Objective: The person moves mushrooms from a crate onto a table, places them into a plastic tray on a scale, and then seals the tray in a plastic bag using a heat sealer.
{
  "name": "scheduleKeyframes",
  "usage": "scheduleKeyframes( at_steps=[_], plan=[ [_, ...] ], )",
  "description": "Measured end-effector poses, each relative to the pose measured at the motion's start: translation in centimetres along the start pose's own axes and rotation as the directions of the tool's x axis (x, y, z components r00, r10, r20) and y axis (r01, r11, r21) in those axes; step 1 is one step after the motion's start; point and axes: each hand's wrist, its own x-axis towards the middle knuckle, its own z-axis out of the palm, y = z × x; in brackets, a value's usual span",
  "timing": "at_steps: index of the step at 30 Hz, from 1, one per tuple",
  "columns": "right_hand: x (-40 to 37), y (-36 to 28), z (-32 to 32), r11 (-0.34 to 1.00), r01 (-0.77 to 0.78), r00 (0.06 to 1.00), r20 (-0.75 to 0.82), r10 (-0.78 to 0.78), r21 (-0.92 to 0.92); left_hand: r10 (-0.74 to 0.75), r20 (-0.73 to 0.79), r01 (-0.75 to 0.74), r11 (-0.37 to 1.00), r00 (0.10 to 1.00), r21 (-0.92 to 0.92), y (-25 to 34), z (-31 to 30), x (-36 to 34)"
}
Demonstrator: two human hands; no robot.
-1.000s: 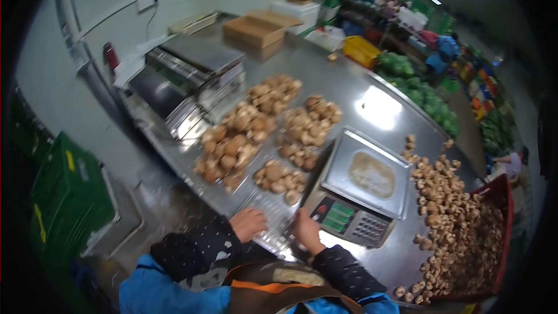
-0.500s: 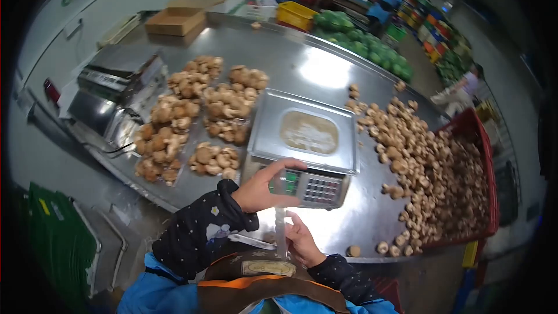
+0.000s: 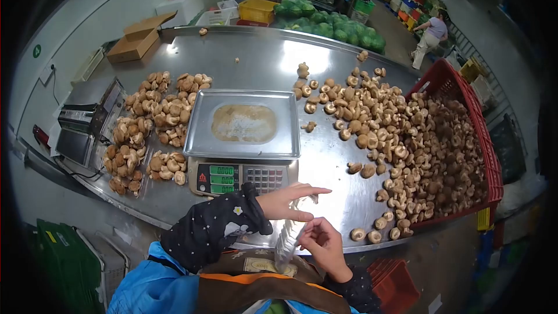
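My left hand [image 3: 286,202] is curved round the upper end of a clear, ribbed plastic stack [image 3: 286,241], which looks like nested trays seen edge-on. The stack stands tilted in front of my apron. At its right side, my right hand [image 3: 326,248] has thumb and fingers pinched together; whether they grip an edge of the plastic is hidden. Just beyond my hands is a weighing scale [image 3: 270,179] with a bare metal pan [image 3: 200,134] and lit green displays. Shiitake mushrooms [image 3: 401,139] lie loose to the right, spilling from a red crate [image 3: 491,157].
Portions of mushrooms [image 3: 165,110] sit left of the scale, beside a metal machine [image 3: 87,119]. A cardboard box [image 3: 133,45] stands at the back left of the steel table [image 3: 256,61]. Green cabbages [image 3: 331,26] and two people are beyond it.
My view has turned, so the table sits more level. My left hand has opened wider over the plastic stack, fingers pointing right. My right hand has come up beside it.
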Motion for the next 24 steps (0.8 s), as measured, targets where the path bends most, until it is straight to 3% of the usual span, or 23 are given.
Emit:
scheduleKeyframes(
  at_steps=[1, 3, 7, 11, 14, 24],
  plan=[
    [0.4, -1.0, -0.3, 1.0, 0.003, 1.0, 0.008, -0.003, 0.004, -0.006, -0.005, 0.006, 1.0, 1.0, 0.006, 0.4, 0.0, 0.6],
    [1.0, -2.9, -1.0, 0.985, -0.167, 0.985, -0.035, 0.169, 0.052, -0.059, 0.051, 0.06, 0.998, 0.997, -0.03, 1.4, -0.2, 1.4],
    [1.7, -1.6, -3.4, 0.971, -0.215, 0.974, -0.044, 0.22, 0.1, -0.067, 0.037, 0.068, 0.997, 0.997, -0.031, 1.4, 0.2, 2.5],
    [2.2, -2.3, -4.1, 0.976, -0.186, 0.982, -0.015, 0.189, 0.109, -0.117, 0.047, 0.119, 0.992, 0.992, -0.037, 1.5, 0.4, 3.0],
    [2.9, -2.3, -4.9, 0.967, -0.252, 0.968, 0.002, 0.252, 0.035, -0.135, 0.035, 0.136, 0.99, 0.99, -0.03, 1.4, 0.5, 3.2],
    [4.1, -0.5, -6.0, 0.953, -0.223, 0.969, 0.151, 0.194, 0.207, -0.21, -0.027, 0.207, 0.975, 0.977, -0.08, 0.9, 0.8, 2.7]
  ],
)
